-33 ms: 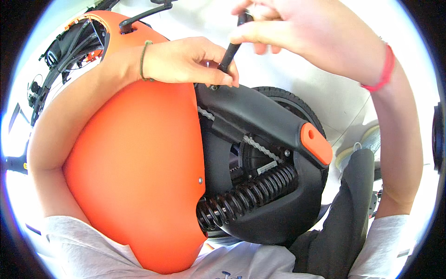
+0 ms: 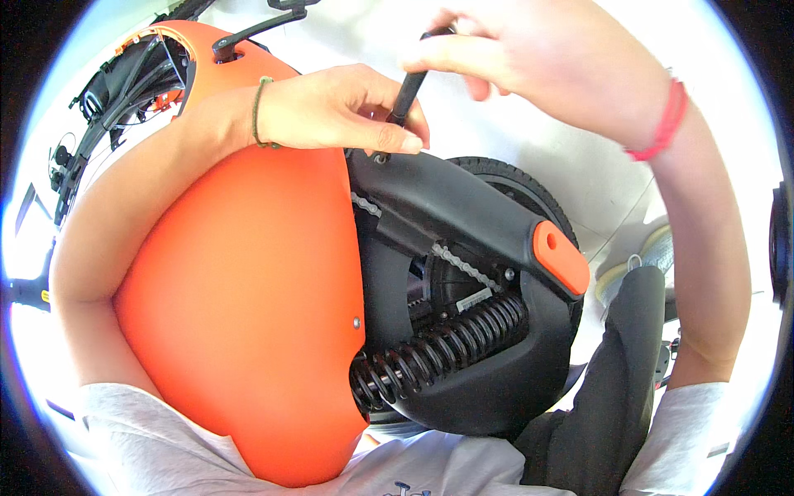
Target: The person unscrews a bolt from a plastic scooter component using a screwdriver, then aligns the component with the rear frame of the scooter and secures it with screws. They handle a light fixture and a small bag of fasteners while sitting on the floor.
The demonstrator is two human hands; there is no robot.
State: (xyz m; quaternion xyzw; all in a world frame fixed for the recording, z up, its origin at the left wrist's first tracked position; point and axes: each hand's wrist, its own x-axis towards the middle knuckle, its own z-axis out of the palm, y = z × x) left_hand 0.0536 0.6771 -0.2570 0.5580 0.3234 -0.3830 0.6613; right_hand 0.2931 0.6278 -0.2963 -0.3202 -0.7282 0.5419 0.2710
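A black rod-like tool (image 2: 408,94) stands tilted over a bolt (image 2: 381,158) on the black swingarm (image 2: 451,198), beside the large orange body panel (image 2: 236,273). My left hand (image 2: 347,112), with a green cord on its wrist, is closed round the lower part of the tool; its fingertips partly hide that end. Above it, my right hand (image 2: 513,66), wearing a red band, grips the top of the tool with curled fingers. Below them show a chain (image 2: 463,263), a black coil spring (image 2: 438,343) and an orange insert (image 2: 561,257) on the swingarm.
A tyre (image 2: 529,186) lies behind the swingarm on a pale tiled floor (image 2: 612,198). A black crank arm (image 2: 256,29) and bundled cables (image 2: 124,99) are at upper left. My dark-trousered leg (image 2: 612,364) and a shoe (image 2: 620,277) are at right.
My right hand and wrist have shifted a little to the left on the tool. My left hand and the vehicle are nearly unchanged.
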